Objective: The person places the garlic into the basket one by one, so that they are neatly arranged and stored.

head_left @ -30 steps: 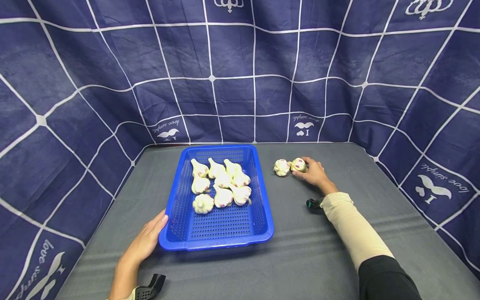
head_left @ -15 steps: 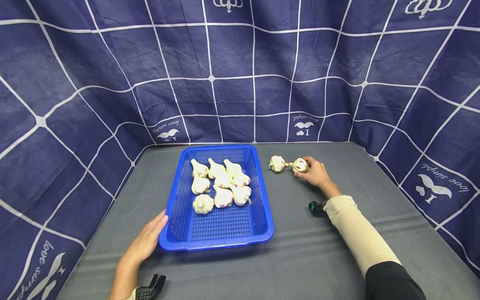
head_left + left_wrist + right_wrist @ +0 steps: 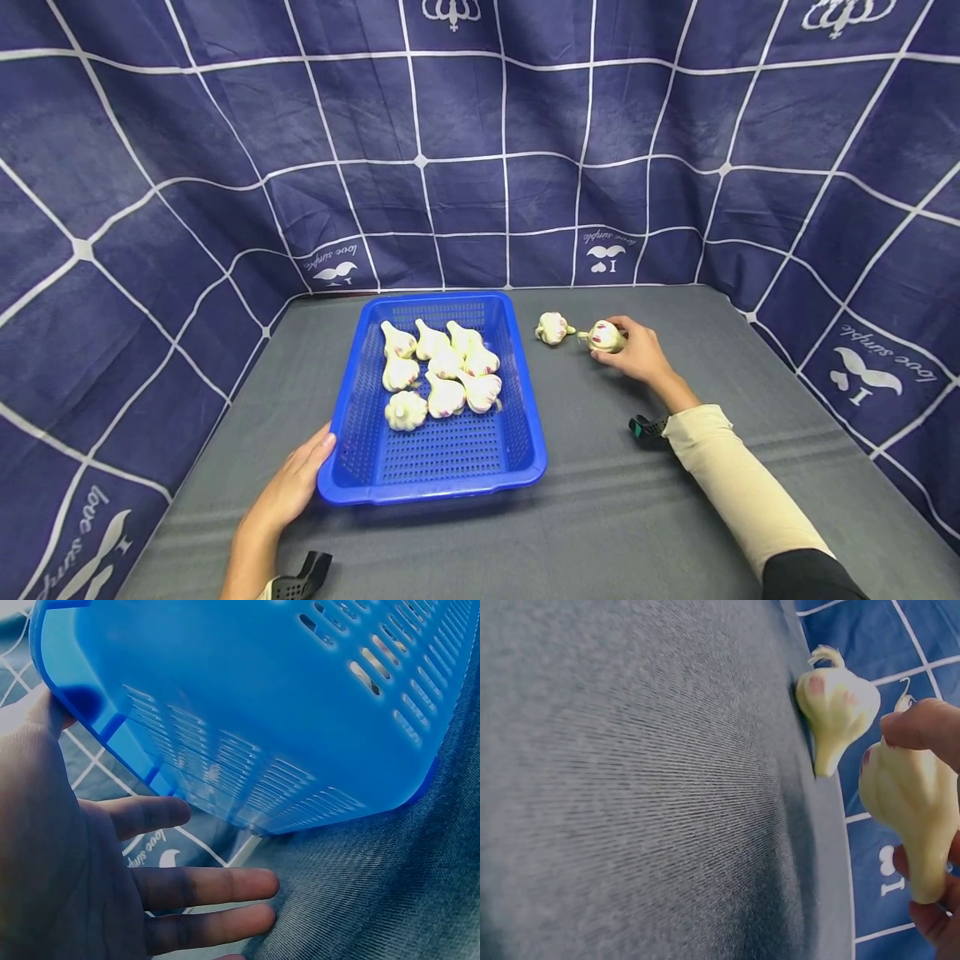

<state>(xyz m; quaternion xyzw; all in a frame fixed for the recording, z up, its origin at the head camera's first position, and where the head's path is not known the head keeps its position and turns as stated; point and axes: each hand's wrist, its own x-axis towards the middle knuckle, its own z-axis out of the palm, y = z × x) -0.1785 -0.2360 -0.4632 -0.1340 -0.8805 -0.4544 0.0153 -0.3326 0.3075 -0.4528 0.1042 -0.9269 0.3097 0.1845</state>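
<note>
In the head view, my left hand (image 3: 287, 485) is at the left side of a blue plastic basket (image 3: 431, 495). The left wrist view shows its fingers (image 3: 210, 887) straight beneath the basket's rim, with part of the hand touching that rim. Several garlic bulbs (image 3: 406, 411) lie in the basket, mostly toward its far half. To the right of it, my right hand (image 3: 643, 357) holds a garlic bulb (image 3: 602, 336) between thumb and fingers, its neck pointing toward the palm. Another garlic bulb (image 3: 552, 328) lies on the table just left of the held one.
A grey cloth (image 3: 585, 533) covers the table. Behind and at both sides hangs a dark blue curtain (image 3: 465, 200) with white grid lines. A black wrist device (image 3: 647, 427) is on the right arm, and another (image 3: 302, 577) is on the left.
My right hand has drawn slightly to the right with its garlic bulb, which now stands apart from the other bulb. That other bulb has shifted a little left. The left hand and basket stay put.
</note>
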